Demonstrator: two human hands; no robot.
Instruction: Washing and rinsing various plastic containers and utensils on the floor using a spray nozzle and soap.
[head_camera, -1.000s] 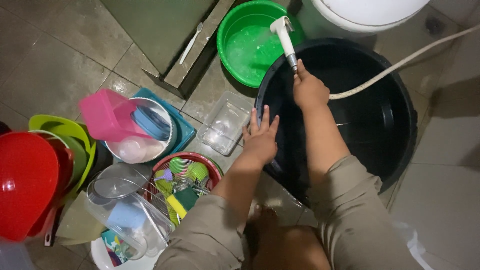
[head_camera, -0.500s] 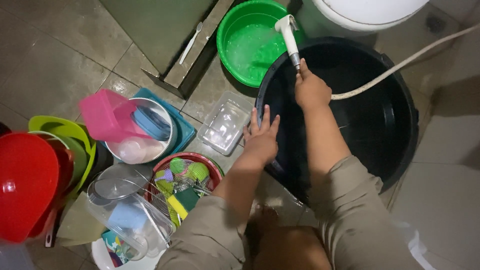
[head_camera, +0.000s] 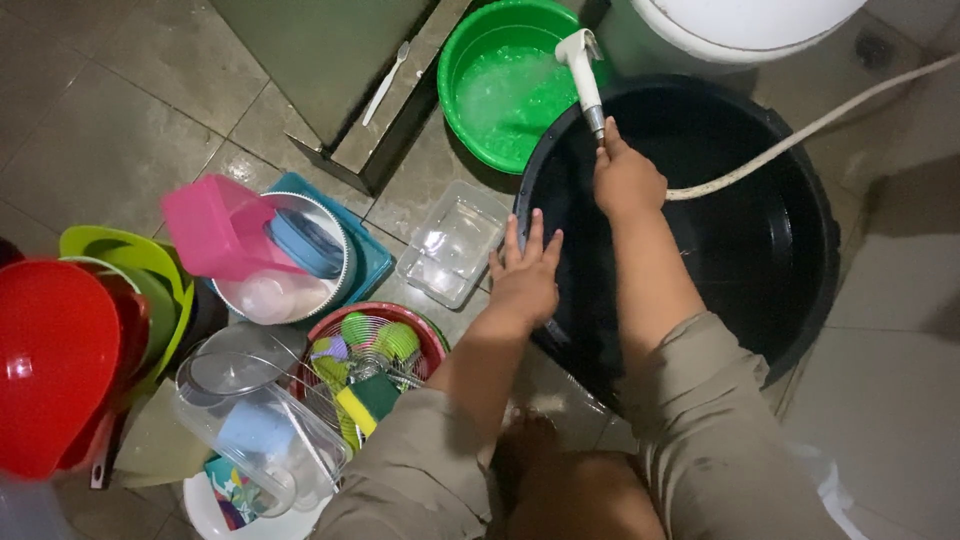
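Note:
My right hand (head_camera: 628, 180) grips a white hand sprayer (head_camera: 582, 62) on a beige hose (head_camera: 800, 130). The nozzle points into a green basin (head_camera: 500, 85) holding soapy water. My left hand (head_camera: 525, 275) rests flat, fingers spread, on the near left rim of a large black tub (head_camera: 780, 250). Both arms reach out over my bent knees in khaki sleeves.
A clear rectangular container (head_camera: 450, 243) lies left of the tub. Further left stand a pink box (head_camera: 215, 228) in a steel bowl on a blue tray, a red basket (head_camera: 375, 350) with utensils, red and green bowls (head_camera: 60, 360), and clear lidded containers (head_camera: 255, 430). A white spoon (head_camera: 384, 82) lies on a ledge.
The sprayer in my right hand has shifted slightly right and up over the green basin. My left hand stays on the tub rim.

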